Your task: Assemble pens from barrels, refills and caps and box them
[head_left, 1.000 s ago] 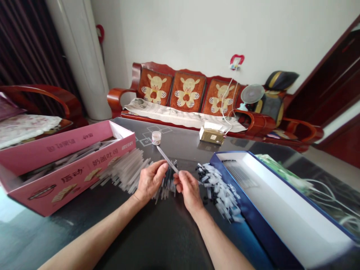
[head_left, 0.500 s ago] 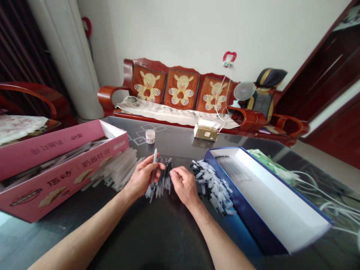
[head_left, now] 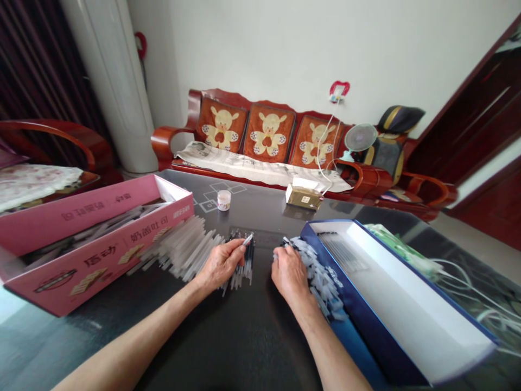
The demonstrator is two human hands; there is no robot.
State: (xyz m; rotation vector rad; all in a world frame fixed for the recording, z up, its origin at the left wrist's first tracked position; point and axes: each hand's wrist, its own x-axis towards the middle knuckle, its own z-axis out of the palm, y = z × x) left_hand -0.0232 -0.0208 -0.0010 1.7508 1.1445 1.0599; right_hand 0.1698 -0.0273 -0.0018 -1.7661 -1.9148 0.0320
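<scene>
My left hand is closed round a pen whose pale pointed tip sticks out past the thumb, aimed to the upper right. Below and beside that hand lies a row of pens with dark upper ends and clear lower ends. Left of it is a heap of translucent pen barrels. My right hand has its fingers curled at the left edge of a pile of clear and black pen caps. What its fingertips pinch, if anything, is hidden.
A pink box holding long pieces stands at the left. At the right is a blue box, white inside, with a row of pens at its far end. A small round tub and a tissue box stand farther back on the dark table.
My left hand has tilted the pen from upright and lowered it over the row of pens. My right hand has moved right, away from the left hand, to the caps.
</scene>
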